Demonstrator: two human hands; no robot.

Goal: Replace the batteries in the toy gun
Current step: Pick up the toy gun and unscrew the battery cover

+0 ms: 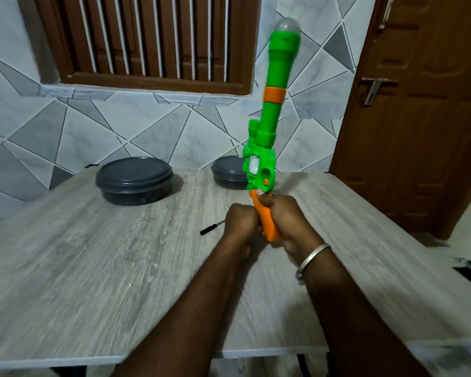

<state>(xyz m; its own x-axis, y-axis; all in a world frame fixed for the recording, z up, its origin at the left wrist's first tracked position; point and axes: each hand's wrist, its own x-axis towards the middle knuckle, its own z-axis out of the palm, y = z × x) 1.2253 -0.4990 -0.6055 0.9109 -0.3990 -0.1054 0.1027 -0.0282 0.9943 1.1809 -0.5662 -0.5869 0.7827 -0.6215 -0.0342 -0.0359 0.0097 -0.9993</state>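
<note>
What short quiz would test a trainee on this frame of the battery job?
1. True or false: the toy gun is held with its barrel pointing up.
2. Fill in: the left hand and the right hand both grip the gun's ____ handle.
3. The screwdriver is: A) lying on the table, left of the hands; B) in the left hand; C) in the right hand.

Key: 1 true; 2 orange; 3 A.
</note>
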